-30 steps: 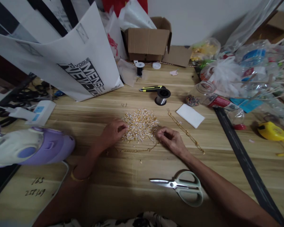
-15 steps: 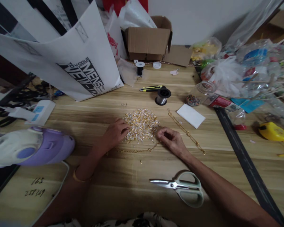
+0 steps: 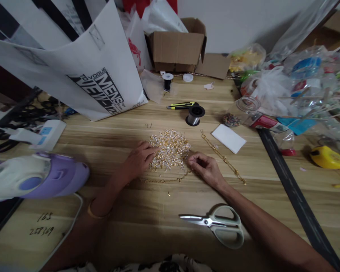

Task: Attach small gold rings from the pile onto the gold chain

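A loose pile of small gold and clear beads (image 3: pixel 170 149) lies on the wooden table between my two hands. My left hand (image 3: pixel 140 158) rests at the pile's left edge, its index finger stretched onto the beads and nothing visible held. At the right edge, my right hand (image 3: pixel 205 166) is closed in a pinch at the end of a thin gold chain (image 3: pixel 164 181), which runs leftward along the near side of the pile. The pinched fingertips partly hide that end. A second gold chain (image 3: pixel 223 159) with small beads lies to the right of my right hand.
Scissors (image 3: pixel 212 222) lie close in front of me. Beyond the pile are a wire spool (image 3: pixel 195 115), a utility knife (image 3: pixel 183 105) and a folded white paper (image 3: pixel 229 138). A purple-and-white appliance (image 3: pixel 59 175) stands left; a jar of beads (image 3: pixel 231 120) lies right.
My left hand's index finger has straightened and reached a little further right onto the beads. My right hand and the chain have stayed in place.
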Available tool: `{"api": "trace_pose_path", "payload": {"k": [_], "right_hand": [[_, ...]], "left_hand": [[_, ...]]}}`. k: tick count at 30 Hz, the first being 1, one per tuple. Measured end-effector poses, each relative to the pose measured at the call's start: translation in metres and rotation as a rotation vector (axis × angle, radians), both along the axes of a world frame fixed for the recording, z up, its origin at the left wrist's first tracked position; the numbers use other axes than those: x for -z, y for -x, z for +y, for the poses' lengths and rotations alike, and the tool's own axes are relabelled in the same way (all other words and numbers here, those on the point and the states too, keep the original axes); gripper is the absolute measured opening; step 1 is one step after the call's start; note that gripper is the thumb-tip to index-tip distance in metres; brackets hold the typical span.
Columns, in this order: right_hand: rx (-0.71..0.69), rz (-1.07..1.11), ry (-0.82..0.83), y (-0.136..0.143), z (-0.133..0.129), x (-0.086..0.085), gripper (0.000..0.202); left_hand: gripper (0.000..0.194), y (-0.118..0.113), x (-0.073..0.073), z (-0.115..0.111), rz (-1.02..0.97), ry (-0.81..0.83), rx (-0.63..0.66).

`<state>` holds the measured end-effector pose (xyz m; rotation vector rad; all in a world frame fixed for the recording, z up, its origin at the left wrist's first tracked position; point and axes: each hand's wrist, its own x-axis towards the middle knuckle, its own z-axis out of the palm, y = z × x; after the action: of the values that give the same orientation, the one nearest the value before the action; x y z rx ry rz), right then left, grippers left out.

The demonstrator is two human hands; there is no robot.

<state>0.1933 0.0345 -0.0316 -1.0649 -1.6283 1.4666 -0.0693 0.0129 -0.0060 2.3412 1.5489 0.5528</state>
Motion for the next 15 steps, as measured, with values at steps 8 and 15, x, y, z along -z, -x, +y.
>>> {"api": "trace_pose_path", "payload": {"k": [8,15], "right_hand": [[0.004,-0.004,0.008,-0.0003,0.0001,0.0010,0.021],[0.002,0.006,0.005,-0.0007,0.0005,0.0022,0.022]], "left_hand": [[0.030,0.0012,0.0032,-0.0008,-0.023,0.007,0.014],[0.030,0.0017,0.0056,-0.0007,-0.027,0.023,0.091]]}}
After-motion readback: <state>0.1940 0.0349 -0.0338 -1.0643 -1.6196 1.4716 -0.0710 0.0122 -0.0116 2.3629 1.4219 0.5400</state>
